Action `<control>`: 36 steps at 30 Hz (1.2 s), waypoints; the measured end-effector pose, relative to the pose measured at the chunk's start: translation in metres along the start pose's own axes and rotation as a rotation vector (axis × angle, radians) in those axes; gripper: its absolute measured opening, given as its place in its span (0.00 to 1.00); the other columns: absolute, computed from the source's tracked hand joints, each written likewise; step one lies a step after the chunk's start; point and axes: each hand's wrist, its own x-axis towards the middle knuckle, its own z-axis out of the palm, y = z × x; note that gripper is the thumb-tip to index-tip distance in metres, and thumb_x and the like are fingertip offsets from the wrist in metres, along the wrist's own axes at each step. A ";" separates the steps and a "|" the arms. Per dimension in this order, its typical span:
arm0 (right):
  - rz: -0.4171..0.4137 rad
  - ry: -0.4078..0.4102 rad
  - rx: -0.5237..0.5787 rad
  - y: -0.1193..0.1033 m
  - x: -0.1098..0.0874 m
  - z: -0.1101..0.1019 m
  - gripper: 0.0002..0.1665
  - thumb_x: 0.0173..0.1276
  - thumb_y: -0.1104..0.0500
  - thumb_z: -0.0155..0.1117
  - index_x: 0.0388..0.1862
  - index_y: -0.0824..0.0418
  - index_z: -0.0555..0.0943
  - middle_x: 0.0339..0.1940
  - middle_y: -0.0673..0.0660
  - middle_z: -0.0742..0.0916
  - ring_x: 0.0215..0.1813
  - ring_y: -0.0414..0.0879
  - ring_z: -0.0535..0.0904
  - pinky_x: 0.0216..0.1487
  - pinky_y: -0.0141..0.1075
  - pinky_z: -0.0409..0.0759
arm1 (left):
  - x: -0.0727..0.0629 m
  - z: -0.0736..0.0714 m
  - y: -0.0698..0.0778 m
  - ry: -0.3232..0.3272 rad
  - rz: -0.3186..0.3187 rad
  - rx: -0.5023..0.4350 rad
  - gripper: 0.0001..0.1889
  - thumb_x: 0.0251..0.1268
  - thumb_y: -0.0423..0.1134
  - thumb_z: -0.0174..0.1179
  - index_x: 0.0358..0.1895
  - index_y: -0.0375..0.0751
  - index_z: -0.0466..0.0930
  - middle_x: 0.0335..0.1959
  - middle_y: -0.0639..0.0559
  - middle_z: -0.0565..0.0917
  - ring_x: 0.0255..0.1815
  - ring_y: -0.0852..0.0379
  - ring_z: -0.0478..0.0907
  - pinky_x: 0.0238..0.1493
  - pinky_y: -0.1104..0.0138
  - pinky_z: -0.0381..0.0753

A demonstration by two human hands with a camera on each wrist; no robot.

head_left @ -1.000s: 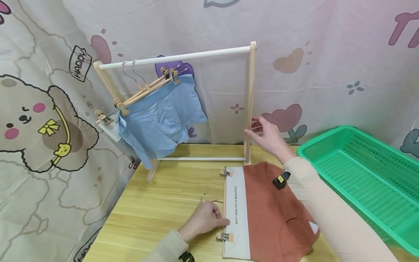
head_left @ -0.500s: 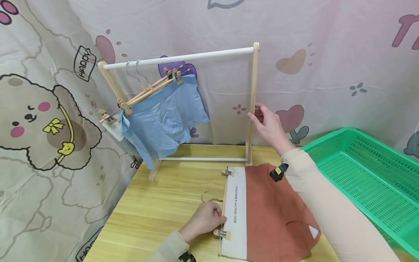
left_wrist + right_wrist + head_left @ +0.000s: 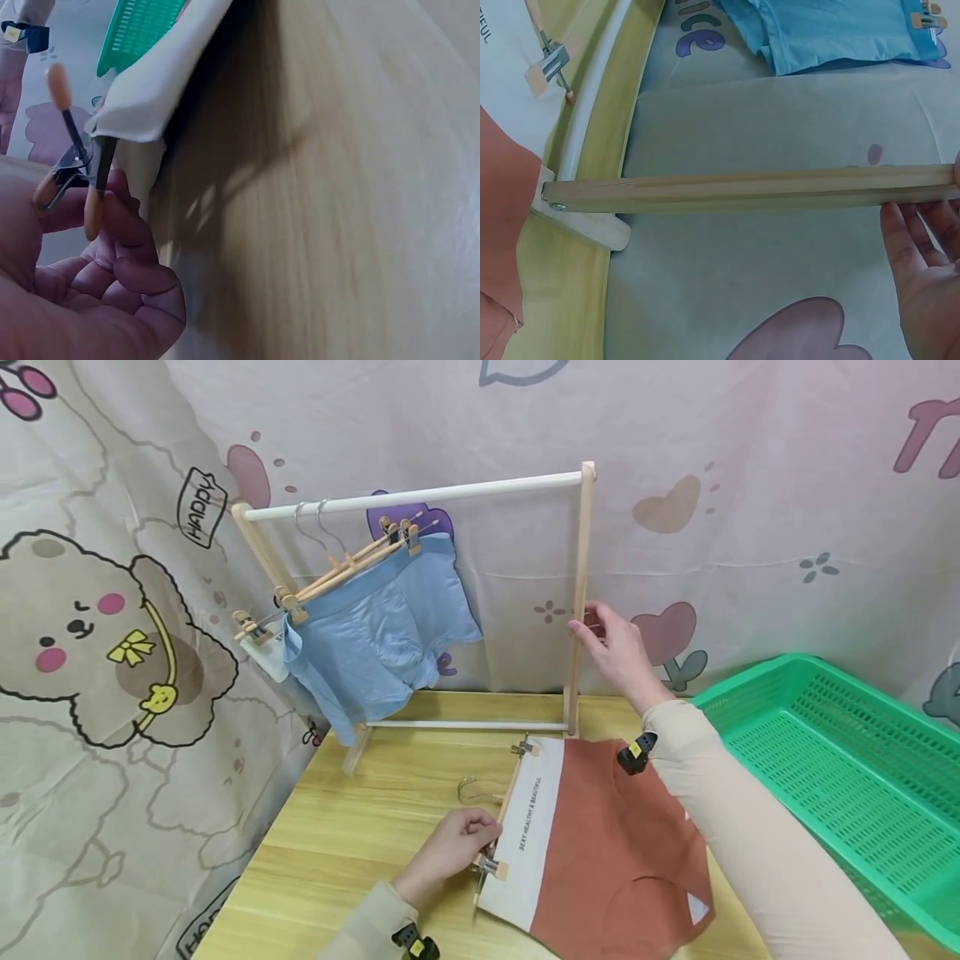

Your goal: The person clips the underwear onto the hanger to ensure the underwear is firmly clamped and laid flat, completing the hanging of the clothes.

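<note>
My left hand (image 3: 453, 843) pinches the wooden bar of a clip hanger (image 3: 510, 789) close to its lower clip (image 3: 491, 867). Clipped to that hanger are rust-red briefs (image 3: 592, 852) with a white, lettered waistband. In the left wrist view the waistband (image 3: 161, 82) stands off the table at the clip (image 3: 82, 161), with shadow beneath. The hanger's metal hook (image 3: 472, 789) points left. My right hand (image 3: 618, 647) holds the right post (image 3: 582, 543) of a small clothes rack, thumb in front and fingers behind; the right wrist view shows its fingers (image 3: 900, 240) along the post's edge.
On the rack's white top rail (image 3: 450, 492), two hangers hang at the left; light blue boxer briefs (image 3: 382, 627) are on the front one and a white garment (image 3: 268, 657) shows behind. A green plastic basket (image 3: 750, 689) stands at the right. A printed curtain (image 3: 525, 410) backs the table (image 3: 315, 827).
My left hand has shifted up and left with the hanger, whose lower end has swung left, tilting the briefs. My right hand has slid slightly up the post and stayed there.
</note>
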 end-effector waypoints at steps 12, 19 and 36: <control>-0.007 0.006 0.023 -0.001 0.000 0.003 0.29 0.86 0.48 0.58 0.72 0.66 0.75 0.60 0.68 0.88 0.62 0.63 0.86 0.67 0.57 0.83 | -0.006 -0.030 0.014 -0.006 -0.033 0.064 0.09 0.79 0.36 0.62 0.40 0.34 0.84 0.28 0.53 0.81 0.29 0.59 0.75 0.31 0.70 0.75; -0.020 0.015 0.017 -0.002 0.000 0.003 0.28 0.86 0.47 0.58 0.72 0.65 0.75 0.60 0.68 0.88 0.62 0.63 0.86 0.67 0.57 0.83 | -0.017 -0.048 0.025 0.017 -0.036 0.168 0.07 0.76 0.36 0.65 0.37 0.36 0.84 0.28 0.54 0.78 0.30 0.57 0.75 0.33 0.68 0.74; 0.009 0.006 0.020 0.000 -0.003 0.000 0.28 0.86 0.47 0.57 0.72 0.65 0.75 0.61 0.67 0.88 0.61 0.63 0.87 0.66 0.57 0.83 | -0.025 -0.088 0.070 0.260 0.059 0.381 0.08 0.73 0.32 0.66 0.32 0.41 0.85 0.26 0.53 0.79 0.29 0.59 0.74 0.29 0.69 0.76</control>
